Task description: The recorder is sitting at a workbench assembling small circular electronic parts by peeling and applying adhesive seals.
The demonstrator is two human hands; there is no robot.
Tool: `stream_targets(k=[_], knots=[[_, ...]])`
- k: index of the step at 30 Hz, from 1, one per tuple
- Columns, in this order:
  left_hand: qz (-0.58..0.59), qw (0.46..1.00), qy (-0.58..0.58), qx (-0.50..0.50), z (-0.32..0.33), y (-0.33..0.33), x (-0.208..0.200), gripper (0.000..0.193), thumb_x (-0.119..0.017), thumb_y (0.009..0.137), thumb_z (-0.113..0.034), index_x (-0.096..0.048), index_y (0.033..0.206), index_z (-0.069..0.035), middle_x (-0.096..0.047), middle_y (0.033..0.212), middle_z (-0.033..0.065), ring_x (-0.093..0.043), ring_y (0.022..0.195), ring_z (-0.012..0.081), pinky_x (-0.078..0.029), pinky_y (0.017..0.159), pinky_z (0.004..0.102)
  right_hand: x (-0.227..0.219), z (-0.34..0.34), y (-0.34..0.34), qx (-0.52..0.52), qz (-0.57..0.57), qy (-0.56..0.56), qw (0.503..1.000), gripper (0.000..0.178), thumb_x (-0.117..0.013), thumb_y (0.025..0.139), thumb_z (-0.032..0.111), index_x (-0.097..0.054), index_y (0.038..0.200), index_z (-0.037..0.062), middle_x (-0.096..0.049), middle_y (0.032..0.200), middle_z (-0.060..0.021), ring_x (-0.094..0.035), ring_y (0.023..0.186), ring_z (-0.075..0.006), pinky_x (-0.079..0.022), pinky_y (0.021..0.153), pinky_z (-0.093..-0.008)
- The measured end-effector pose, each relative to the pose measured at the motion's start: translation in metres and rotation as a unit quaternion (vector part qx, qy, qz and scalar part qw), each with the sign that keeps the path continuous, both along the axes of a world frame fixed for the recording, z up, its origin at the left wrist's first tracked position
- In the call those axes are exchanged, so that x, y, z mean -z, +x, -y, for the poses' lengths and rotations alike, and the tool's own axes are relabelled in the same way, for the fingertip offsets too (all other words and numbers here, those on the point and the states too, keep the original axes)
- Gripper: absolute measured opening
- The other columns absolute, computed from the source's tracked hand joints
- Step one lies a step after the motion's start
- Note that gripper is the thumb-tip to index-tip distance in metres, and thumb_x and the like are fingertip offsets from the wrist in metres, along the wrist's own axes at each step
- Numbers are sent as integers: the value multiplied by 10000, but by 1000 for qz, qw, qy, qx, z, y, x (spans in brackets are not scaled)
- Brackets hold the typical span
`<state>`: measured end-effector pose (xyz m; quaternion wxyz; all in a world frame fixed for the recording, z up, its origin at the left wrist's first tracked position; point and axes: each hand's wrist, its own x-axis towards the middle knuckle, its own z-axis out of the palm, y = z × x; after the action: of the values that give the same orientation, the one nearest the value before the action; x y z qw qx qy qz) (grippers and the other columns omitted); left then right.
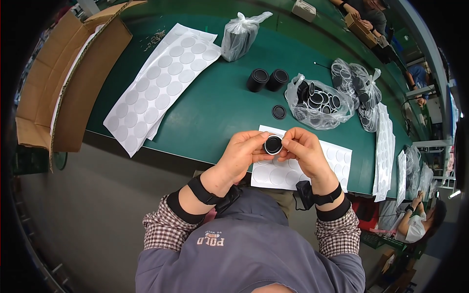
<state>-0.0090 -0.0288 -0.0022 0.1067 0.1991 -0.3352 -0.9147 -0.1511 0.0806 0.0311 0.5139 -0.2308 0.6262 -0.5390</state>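
Note:
Between my two hands is a round black lid with a white rim [273, 145], its dark face turned up. My left hand [240, 154] pinches its left side with thumb and fingers. The fingertips of my right hand [304, 150] grip its right edge. Below them lies a white sheet of round stickers [276, 176], partly covered by my hands. Just beyond, a loose black lid [278, 112] rests flat on the green table [205, 122]. Two black cylindrical containers [257, 80] stand side by side farther back. An open clear bag [346, 116] holds many black discs with white rims.
More sticker sheets [161, 80] spread at the left, beside an open cardboard box [73, 97]. A tied clear bag [239, 41] stands at the back. Filled bags [366, 93] and a sheet stack [384, 151] lie right. Other people [417, 224] sit at the right and far right.

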Motion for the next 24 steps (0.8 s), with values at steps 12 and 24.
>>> stream_targets(k=[12, 24], knots=[[11, 1000, -27, -11, -2, 0, 1, 266, -492, 878, -153, -550, 1028, 60, -612, 927, 110, -614, 834, 172, -516, 726, 271, 1, 2, 1, 3, -3, 7, 1000, 118, -566, 821, 123, -513, 802, 19, -567, 704, -42, -578, 597, -112, -504, 577, -245], [28, 999, -19, -22, -2, 3, 3, 246, -494, 869, -127, -558, 1013, 62, -615, 919, 116, -617, 819, 169, -520, 695, 264, 2, 5, 3, 0, -16, 24, 1000, 88, -557, 813, 76, -535, 806, -9, -554, 707, -41, -559, 602, -94, -494, 552, -231]])
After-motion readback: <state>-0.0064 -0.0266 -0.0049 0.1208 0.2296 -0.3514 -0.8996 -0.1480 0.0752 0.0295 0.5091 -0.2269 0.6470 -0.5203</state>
